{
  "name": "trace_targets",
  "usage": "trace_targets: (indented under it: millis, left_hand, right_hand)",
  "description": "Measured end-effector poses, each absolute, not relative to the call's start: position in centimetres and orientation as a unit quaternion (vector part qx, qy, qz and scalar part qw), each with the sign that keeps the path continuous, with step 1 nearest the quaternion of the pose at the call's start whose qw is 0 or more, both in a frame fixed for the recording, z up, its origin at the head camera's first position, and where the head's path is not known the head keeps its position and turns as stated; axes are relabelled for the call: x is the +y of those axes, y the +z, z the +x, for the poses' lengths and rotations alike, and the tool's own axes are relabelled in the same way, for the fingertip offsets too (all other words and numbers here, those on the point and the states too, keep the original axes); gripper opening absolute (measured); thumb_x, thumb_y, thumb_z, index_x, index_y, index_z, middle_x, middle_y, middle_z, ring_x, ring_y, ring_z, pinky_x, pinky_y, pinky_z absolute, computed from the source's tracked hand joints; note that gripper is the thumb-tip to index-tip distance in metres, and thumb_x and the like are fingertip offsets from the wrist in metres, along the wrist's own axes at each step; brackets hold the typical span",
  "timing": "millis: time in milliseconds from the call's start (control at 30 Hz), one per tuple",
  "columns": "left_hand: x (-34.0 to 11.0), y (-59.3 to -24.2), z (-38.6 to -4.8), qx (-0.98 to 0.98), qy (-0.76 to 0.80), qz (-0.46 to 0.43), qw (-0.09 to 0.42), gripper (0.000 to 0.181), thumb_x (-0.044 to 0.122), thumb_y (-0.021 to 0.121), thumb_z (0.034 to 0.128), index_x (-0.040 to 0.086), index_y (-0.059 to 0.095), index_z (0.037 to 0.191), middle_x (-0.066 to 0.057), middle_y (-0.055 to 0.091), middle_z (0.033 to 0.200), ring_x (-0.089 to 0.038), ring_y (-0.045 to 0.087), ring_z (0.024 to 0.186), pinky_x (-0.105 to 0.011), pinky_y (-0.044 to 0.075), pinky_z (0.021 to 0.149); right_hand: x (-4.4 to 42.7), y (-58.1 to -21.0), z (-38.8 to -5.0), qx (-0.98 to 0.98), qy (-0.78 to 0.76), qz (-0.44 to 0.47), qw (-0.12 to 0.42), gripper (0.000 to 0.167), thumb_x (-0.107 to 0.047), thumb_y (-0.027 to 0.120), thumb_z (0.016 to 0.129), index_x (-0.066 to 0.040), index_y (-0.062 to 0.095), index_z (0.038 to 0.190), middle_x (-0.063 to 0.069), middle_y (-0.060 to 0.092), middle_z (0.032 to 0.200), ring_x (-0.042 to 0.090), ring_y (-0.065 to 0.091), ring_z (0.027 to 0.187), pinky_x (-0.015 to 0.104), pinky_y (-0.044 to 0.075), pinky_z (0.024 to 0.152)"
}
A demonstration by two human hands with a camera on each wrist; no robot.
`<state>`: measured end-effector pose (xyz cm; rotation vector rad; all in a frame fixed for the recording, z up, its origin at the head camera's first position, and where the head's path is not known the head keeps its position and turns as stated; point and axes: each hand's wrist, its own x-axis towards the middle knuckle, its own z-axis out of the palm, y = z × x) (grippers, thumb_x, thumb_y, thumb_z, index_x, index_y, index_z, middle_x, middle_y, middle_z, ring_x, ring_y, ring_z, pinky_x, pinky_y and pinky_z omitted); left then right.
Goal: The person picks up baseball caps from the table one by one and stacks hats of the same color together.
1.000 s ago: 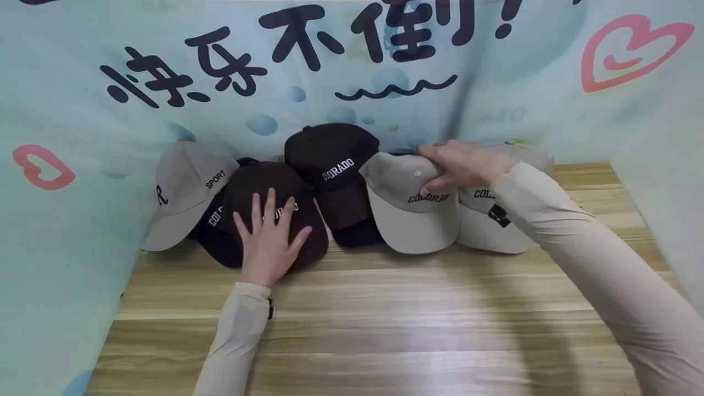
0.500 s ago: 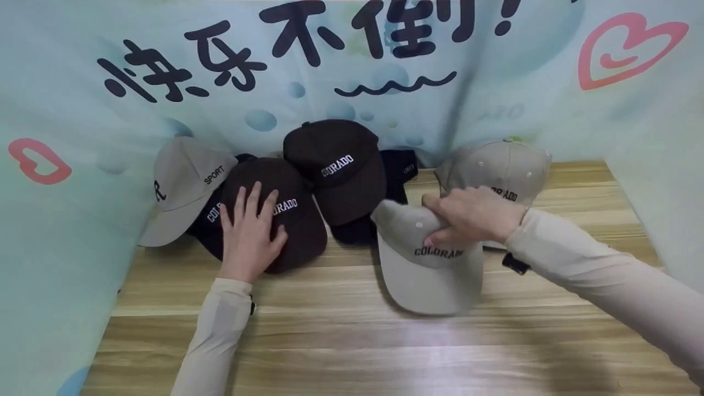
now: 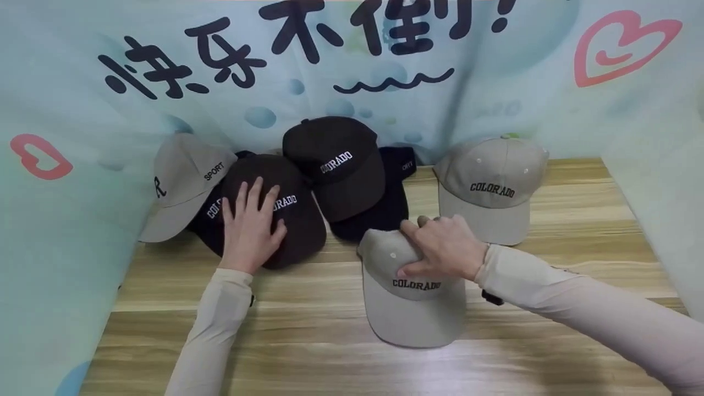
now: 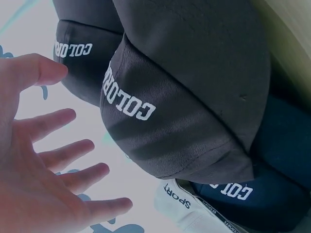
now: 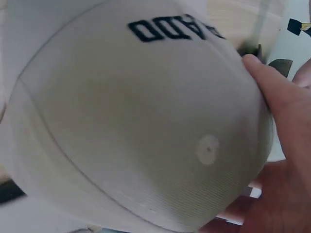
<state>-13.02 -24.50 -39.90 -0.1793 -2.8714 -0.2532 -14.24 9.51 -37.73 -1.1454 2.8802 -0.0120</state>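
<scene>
My right hand (image 3: 445, 247) grips a beige baseball cap (image 3: 412, 319) by its crown, with the brim towards me. The right wrist view shows the thumb on the front of this cap (image 5: 146, 111) and the other fingers partly hidden behind it. Over a dark brown baseball cap (image 3: 300, 234) on the left, my left hand (image 3: 250, 225) hovers with fingers spread. In the left wrist view a gap separates that hand (image 4: 43, 170) from the brown cap (image 4: 141, 131). Another beige COLORADO cap (image 3: 489, 170) sits at the right.
Along the back, a second brown cap (image 3: 335, 165) overlaps a navy cap (image 3: 399, 198). A beige SPORT cap (image 3: 184, 176) leans at the left, with another navy cap (image 3: 209, 236) beside it. Printed fabric (image 3: 385, 121) walls in the wooden tabletop (image 3: 308, 330).
My right hand has drawn the beige cap out of the back row towards me, uncovering the navy cap and the other beige cap. My left hand has shifted slightly left.
</scene>
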Motion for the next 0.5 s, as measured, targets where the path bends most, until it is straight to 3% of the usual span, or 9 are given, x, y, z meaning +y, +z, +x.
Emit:
trace_targets:
  millis: [233,500]
  left_hand:
    - [-24.2,-39.7,-12.9,-0.989,-0.091,-0.055,0.104,0.065,0.014,0.06,0.0889,0.008,0.035,0.148,-0.02,0.027,0.152,-0.044,0.018,0.14,-0.069,0.011,0.105]
    - [-24.2,-39.7,-12.9,-0.99,-0.089,-0.053,0.094,0.066,0.011,0.057,0.088,0.009,0.032,0.149,-0.02,0.028,0.152,-0.043,0.017,0.14,-0.069,0.01,0.105]
  right_hand:
    - [9.0,-38.7,-14.1,0.926,-0.023,-0.368,-0.077,0.095,-0.079,0.068,0.061,-0.011,0.052,0.125,0.016,0.052,0.102,0.033,0.052,0.085,0.042,0.043,0.042]
    - [9.4,-38.9,-14.4,0.923,-0.04,-0.371,-0.098,0.098,-0.08,0.066,0.061,-0.009,0.052,0.126,0.015,0.05,0.103,0.033,0.052,0.085,0.04,0.042,0.04]
